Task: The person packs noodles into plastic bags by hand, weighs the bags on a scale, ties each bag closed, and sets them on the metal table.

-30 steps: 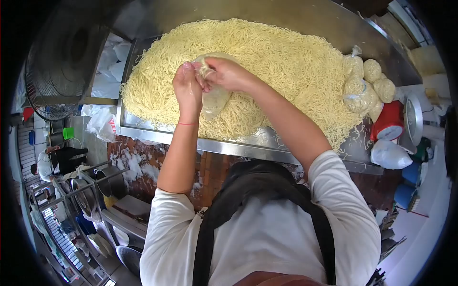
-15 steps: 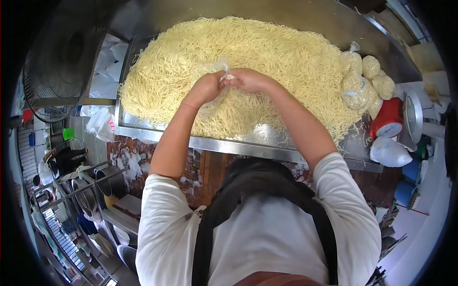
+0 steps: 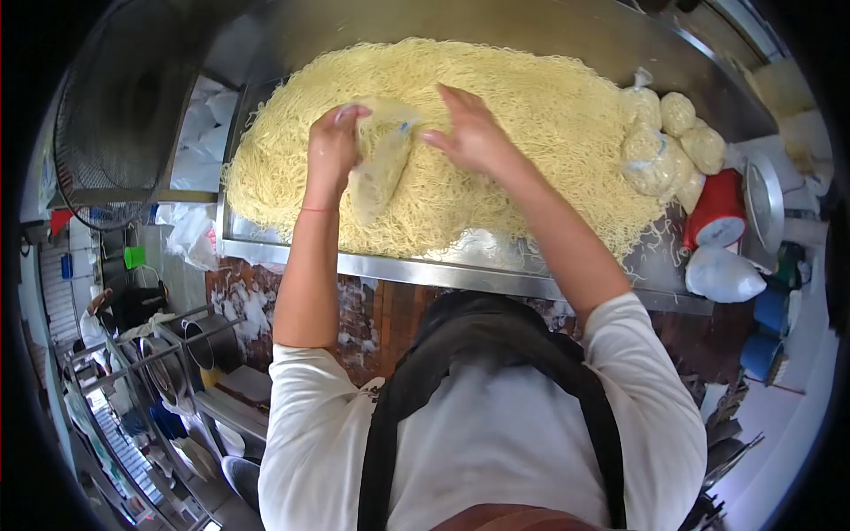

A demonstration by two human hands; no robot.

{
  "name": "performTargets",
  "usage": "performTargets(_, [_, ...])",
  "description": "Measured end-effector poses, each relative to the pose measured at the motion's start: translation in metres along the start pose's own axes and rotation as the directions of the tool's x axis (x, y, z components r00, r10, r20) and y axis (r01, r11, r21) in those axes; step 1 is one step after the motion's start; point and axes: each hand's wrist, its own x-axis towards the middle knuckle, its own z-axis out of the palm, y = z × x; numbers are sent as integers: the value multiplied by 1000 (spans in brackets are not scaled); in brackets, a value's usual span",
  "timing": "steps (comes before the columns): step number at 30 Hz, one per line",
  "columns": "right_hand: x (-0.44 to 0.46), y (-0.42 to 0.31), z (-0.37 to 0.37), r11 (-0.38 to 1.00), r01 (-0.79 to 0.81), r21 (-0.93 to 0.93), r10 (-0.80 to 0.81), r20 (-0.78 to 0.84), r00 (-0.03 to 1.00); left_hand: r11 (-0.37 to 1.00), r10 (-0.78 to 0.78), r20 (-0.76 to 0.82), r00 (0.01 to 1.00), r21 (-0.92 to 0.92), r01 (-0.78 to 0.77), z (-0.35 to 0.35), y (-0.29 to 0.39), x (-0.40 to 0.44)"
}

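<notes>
A wide heap of pale yellow noodles [image 3: 496, 80] covers the metal tray table [image 3: 425, 268] before me. Over its left middle, my left hand [image 3: 333, 146] pinches the edge of a clear plastic bag [image 3: 381, 177], which hangs spread out above the noodles. Whether noodles are inside the bag I cannot make out, since the heap shows through it. My right hand [image 3: 469, 133] is apart from the bag, just to its right, with thumb and fingers spread and nothing in them.
Filled, tied bags of noodles [image 3: 651, 159] sit at the tray's right end. Beside them stand a red scale [image 3: 715, 217] with a metal pan and a white plastic bag [image 3: 724, 273]. A large fan [image 3: 111, 133] is at left. Another person [image 3: 93, 323] is far left.
My hands were together at the bag's gathered top. Now they are apart: the left has moved left and up with the bag, and the right has let go and opened.
</notes>
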Motion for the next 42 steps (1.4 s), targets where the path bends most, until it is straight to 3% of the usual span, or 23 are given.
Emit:
performTargets(2, [14, 9, 9, 970, 240, 34, -205, -413, 887, 992, -25, 106, 994, -121, 38, 35, 43, -17])
performTargets(5, [-4, 29, -37, 976, 175, 125, -154, -163, 974, 958, -25, 271, 962, -270, 101, 66, 100, -44])
performTargets(7, [-30, 73, -61, 984, 142, 108, -117, -211, 971, 997, 15, 394, 919, -74, 16, 79, 128, -53])
performTargets(8, [-46, 94, -80, 989, 121, 88, -97, -236, 967, 994, -58, 505, 861, 106, 5, 86, 144, -53])
performTargets(9, [-64, 114, -100, 983, 131, 125, -89, -295, 951, 952, 46, 545, 837, 231, -203, 101, 145, -50])
performTargets(11, [-116, 141, -157, 974, 141, 180, -52, -427, 903, 700, 249, 666, 704, 379, -606, 147, 144, -44])
performTargets(12, [-136, 156, -186, 978, 152, 145, -53, -532, 845, 644, 185, 635, 750, 498, -581, 172, 153, -42])
performTargets(15, [-191, 179, -271, 982, 173, 73, -51, -785, 618, 424, 372, 634, 678, 534, -732, 268, 189, -21])
performTargets(17, [-214, 218, -333, 979, 181, 91, 4, -902, 432, 236, 661, 566, 493, 466, -853, 342, 232, -27])
performTargets(19, [-261, 236, -397, 1000, 15, 27, 20, -936, 352, 275, 752, 506, 422, 341, -899, 408, 283, -43])
performTargets(20, [-277, 248, -418, 989, 137, -46, -82, -959, 270, 411, 693, 529, 490, 268, -871, 433, 305, -63])
performTargets(21, [-298, 259, -430, 993, -29, -117, -107, -965, 240, 539, 624, 560, 545, 196, -819, 457, 321, -80])
performTargets(25, [-360, 339, -446, 801, -537, -264, -153, -958, 243, 590, 632, 612, 475, 17, -807, 547, 319, -93])
performTargets(29, [-385, 393, -423, 876, -478, -72, 81, -954, 290, 635, 524, 738, 425, -6, -773, 606, 288, -109])
performTargets(31, [-392, 405, -415, 887, -462, -5, 140, -950, 279, 677, 508, 719, 475, 7, -736, 621, 280, -120])
performTargets(34, [-404, 410, -417, 893, -445, -72, 57, -961, 270, 651, 613, 641, 461, -80, -755, 629, 291, -128])
performTargets(37, [-407, 402, -424, 913, -390, -124, -25, -968, 249, 591, 650, 635, 417, -78, -803, 631, 300, -136])
performTargets(38, [-407, 399, -425, 924, -362, -125, -39, -971, 235, 614, 624, 644, 443, -53, -788, 631, 301, -141])
performTargets(41, [-410, 392, -424, 952, -300, -66, 0, -976, 217, 611, 612, 645, 458, -17, -791, 635, 301, -141])
performTargets(42, [-411, 388, -423, 957, -290, -19, 49, -973, 225, 668, 575, 653, 493, -26, -744, 635, 300, -144])
